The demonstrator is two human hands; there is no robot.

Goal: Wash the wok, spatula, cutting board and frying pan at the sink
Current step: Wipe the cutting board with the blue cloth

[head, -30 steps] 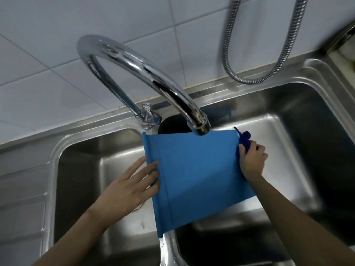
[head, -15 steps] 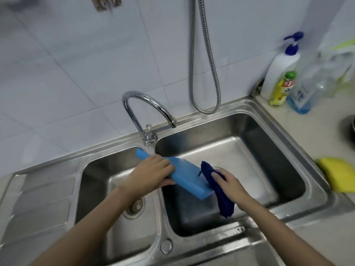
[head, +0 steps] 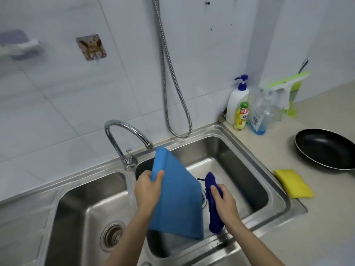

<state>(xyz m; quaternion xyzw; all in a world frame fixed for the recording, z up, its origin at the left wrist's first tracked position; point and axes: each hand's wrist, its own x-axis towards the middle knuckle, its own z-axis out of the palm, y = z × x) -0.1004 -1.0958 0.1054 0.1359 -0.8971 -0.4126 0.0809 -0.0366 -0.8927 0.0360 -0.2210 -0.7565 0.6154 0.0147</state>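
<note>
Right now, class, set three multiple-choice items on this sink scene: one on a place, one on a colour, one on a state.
1. Where is the frying pan?
A. in the left basin
B. on the counter right of the sink
C. hanging on the wall

2. What colour is the cutting board?
A. light blue
B. red
C. white

3. How is the cutting board held?
A. flat on the counter
B. untouched
C. tilted over the right basin, gripped by the left hand

Answers: B, the pan rests beside the yellow sponge; A, its surface shows blue; C, fingers wrap its edge.
</note>
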